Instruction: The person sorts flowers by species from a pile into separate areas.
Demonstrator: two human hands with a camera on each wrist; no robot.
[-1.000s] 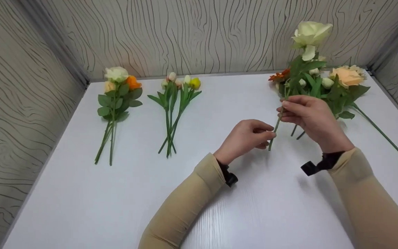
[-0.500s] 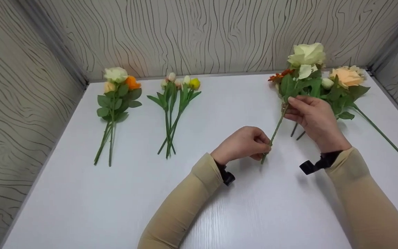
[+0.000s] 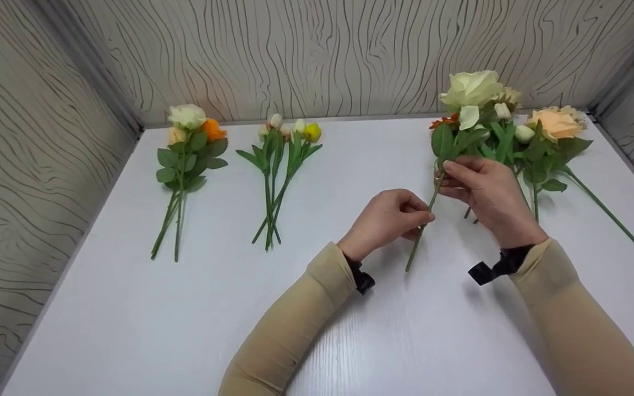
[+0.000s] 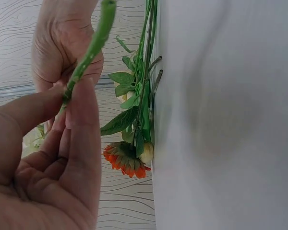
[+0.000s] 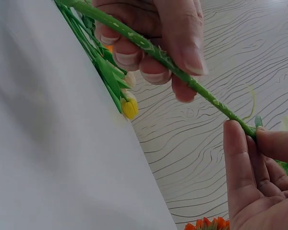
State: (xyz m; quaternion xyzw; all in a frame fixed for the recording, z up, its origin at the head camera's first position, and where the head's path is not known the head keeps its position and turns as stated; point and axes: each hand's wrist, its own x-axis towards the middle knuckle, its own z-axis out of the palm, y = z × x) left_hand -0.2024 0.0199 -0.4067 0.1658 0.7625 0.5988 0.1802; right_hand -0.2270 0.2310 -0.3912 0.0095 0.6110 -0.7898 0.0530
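Note:
A pale cream rose (image 3: 471,89) with green leaves stands tilted above the table, its head overlapping the flowers behind it in the head view. My right hand (image 3: 490,195) pinches its stem (image 5: 211,99) between thumb and fingertips just under the leaves. Lower down, my left hand (image 3: 386,223) pinches the same stem, whose cut end points down toward me. In the left wrist view, that bare green end (image 4: 102,28) pokes out past the left thumb and forefinger. An orange-red daisy-like flower (image 4: 126,158) lies behind the hands at the table's back.
At the back left lies a bunch of roses (image 3: 186,118), white, peach and orange. Several tulips (image 3: 278,159) with crossed stems lie to its right. A peach rose (image 3: 556,124) and white buds are at the back right, near the patterned wall (image 3: 350,55).
The rose has come down and shifted left. My left hand dipped with the stem, then rose again, and more stem now shows below it. The right hand moved slightly left.

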